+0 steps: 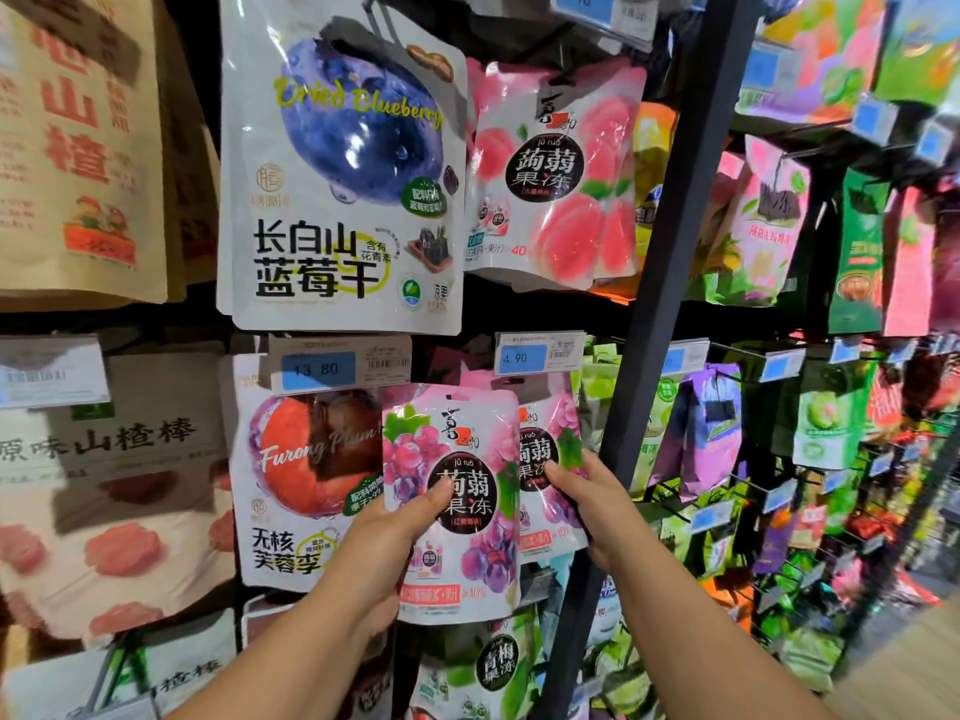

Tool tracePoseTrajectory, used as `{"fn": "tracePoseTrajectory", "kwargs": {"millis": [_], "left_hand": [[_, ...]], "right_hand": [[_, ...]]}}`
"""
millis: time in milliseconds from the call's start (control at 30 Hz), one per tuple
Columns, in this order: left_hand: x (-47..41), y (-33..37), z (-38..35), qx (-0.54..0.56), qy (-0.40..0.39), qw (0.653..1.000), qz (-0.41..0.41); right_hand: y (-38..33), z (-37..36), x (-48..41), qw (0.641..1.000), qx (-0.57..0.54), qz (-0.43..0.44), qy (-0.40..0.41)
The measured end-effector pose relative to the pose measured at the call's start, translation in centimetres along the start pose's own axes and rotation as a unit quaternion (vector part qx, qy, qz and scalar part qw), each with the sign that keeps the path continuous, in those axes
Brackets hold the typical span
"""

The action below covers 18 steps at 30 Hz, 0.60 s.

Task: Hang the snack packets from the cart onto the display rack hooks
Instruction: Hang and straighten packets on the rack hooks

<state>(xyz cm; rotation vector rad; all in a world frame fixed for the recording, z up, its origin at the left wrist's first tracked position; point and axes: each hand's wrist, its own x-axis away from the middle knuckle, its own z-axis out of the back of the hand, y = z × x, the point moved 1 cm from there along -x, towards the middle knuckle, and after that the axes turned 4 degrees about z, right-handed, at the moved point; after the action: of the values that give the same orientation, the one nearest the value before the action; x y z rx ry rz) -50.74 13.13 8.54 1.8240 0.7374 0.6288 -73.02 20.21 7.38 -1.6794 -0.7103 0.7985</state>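
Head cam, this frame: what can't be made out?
Head view:
- Hook below the 4.90 price tag: covered by the front grape jelly packet; hung or not, cannot tell.
- Left hand fingers: behind that packet.
- Right hand fingers: behind the rear grape jelly packet.
- Cart: outside the frame.
- Far-right packets: blurred, labels unreadable.

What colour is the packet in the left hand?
The packet is pink with purple grapes and a black label; head view.
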Motion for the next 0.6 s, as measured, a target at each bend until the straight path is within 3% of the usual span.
{"fn": "tracePoseTrajectory", "kwargs": {"millis": [300, 467, 567, 600], "left_hand": [[-1.2, -0.4, -1.2, 0.020, -0.002, 1.000, 0.001], [-1.5, -0.6, -2.3, 0.035, -0.011, 0.999, 0.006], [-2.0, -1.0, -2.5, 0.034, -0.008, 0.999, 0.013], [-2.1, -1.0, -2.6, 0.033, -0.007, 0.999, 0.017]], "right_hand": [[-0.3, -0.9, -0.3, 0.989, 0.140, 0.028, 0.045], [-0.6, -2.2, 1.7, 0.933, 0.281, 0.199, 0.106], [-0.7, -2.3, 2.7, 0.891, 0.307, 0.289, 0.169], [-0.7, -2.1, 2.7, 0.892, 0.299, 0.294, 0.168]]}}
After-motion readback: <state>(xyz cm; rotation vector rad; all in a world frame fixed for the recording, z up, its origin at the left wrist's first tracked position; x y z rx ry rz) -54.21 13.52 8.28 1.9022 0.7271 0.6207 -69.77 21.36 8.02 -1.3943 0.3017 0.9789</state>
